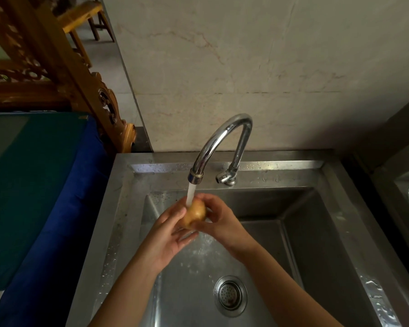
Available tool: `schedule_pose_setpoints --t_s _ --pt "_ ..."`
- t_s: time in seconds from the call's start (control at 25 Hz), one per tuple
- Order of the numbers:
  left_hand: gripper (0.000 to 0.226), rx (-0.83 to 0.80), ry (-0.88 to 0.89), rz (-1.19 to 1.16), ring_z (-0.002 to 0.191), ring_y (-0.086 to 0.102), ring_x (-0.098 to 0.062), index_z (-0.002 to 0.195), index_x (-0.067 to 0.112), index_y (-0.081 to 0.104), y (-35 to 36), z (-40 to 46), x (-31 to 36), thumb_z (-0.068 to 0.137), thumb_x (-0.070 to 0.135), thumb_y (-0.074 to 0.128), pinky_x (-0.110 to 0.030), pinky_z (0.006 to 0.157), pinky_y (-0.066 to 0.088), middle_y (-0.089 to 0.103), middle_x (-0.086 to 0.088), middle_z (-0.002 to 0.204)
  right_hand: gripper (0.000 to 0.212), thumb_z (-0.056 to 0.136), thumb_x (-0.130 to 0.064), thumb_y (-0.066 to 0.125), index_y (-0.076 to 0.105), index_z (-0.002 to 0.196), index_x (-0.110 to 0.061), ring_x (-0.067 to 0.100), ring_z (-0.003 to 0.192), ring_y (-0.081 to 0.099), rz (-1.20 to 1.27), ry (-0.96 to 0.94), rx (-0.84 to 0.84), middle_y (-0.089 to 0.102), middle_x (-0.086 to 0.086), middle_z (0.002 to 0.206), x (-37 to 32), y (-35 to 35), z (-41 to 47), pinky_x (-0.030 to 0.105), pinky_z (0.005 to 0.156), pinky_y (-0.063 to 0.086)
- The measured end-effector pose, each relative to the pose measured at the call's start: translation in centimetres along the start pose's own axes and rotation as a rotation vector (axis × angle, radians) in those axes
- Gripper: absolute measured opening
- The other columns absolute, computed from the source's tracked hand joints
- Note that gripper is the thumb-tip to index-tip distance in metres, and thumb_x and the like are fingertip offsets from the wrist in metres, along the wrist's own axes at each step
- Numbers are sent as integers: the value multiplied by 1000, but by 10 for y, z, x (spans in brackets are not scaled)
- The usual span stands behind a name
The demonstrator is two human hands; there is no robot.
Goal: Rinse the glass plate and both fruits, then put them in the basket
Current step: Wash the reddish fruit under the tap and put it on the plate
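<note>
Both hands pinch one yellow-brown fruit (194, 213): the right hand (219, 220) curls round its right side, and the left hand (167, 234) holds it from the left and below. It sits under the tap (219, 147) stream, above the sink (300, 234), toward the back-left corner. It looks firm, light and probably slippery when wet, so holding it on opposite sides seems safest.

A person's 2 hands hold 1 yellow-brown fruit (194, 213) under running water (190, 193) from a curved chrome tap (219, 147). The left hand (168, 234) cups it from below; the right hand (219, 220) curls round its side, above a steel sink (335, 232) with a round drain (230, 295).
</note>
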State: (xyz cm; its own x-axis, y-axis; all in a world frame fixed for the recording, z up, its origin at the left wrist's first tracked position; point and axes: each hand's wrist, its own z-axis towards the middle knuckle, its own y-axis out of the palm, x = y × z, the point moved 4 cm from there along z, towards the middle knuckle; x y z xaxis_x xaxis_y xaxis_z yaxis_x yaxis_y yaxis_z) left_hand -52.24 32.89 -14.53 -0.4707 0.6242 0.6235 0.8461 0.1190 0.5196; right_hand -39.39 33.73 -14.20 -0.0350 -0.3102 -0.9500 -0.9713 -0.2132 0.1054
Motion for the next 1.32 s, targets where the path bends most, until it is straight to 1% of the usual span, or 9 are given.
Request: schedule_pose_setpoints --t_s 0.08,0.2,0.28,0.48,0.8,0.92,1.0,1.12,1.32 --pt "28 46 -34 -159 95 64 -23 116 19 58 2 2 -9 89 18 50 -29 70 60 65 -13 104 54 76 -13 68 48 127 -15 30 112 59 53 75 1 57 11 125 -4 -5 3 40 89 53" --pt "37 68 -85 -359 87 67 -30 118 10 56 10 4 -16 82 19 55 -29 67 58 59 -22 106 44 86 -29 60 50 123 -8 23 99 62 188 228 296 60 13 118 -15 -34 18 35 80 54" --pt "53 51 -99 -447 82 71 -34 123 10 53 12 5 -15 71 22 60 -29 65 60 56 -26 115 38 85 -35 59 57 109 -5 21 90 63 95 296 490 64 11 105 -19 -55 35 34 79 53" --pt "57 56 -155 -549 106 60 -38 122 8 54 13 2 -19 67 23 62 -33 68 58 51 -28 127 22 84 -21 61 55 64 -16 12 57 59 -27 306 592 66 7 80 -19 -66 68 19 52 42" --pt "47 4 -176 -604 91 67 -38 110 1 58 13 -6 -14 68 23 58 -29 58 61 58 -28 116 21 79 -18 70 59 90 -3 15 58 57 187 427 598 60 7 70 33 -80 53 32 68 54" --pt "47 -38 -165 -617 95 66 -38 110 0 58 19 -11 -14 69 24 57 -30 57 61 61 -28 112 28 76 -29 72 54 78 -8 16 57 55 102 480 618 56 6 67 38 -83 41 36 72 57" --pt "47 -66 -161 -599 90 69 -39 110 0 59 22 -15 -14 70 23 56 -31 57 61 66 -30 105 25 81 -31 66 53 76 -11 16 60 56 68 402 610 56 7 71 30 -77 27 32 63 55" --pt "47 -79 -165 -517 84 71 -38 110 -2 58 25 -26 -17 70 23 54 -31 59 61 70 -28 95 20 86 -26 60 58 101 -14 15 80 62 48 146 435 63 4 90 6 -47 -16 27 67 52" --pt "31 -76 -164 -245 67 72 -27 107 -4 56 51 -59 -30 88 16 44 -31 64 60 71 -23 77 57 63 -36 76 62 115 -20 5 92 65 -137 -37 332 70 -5 100 -38 -16 -86 19 79 52"
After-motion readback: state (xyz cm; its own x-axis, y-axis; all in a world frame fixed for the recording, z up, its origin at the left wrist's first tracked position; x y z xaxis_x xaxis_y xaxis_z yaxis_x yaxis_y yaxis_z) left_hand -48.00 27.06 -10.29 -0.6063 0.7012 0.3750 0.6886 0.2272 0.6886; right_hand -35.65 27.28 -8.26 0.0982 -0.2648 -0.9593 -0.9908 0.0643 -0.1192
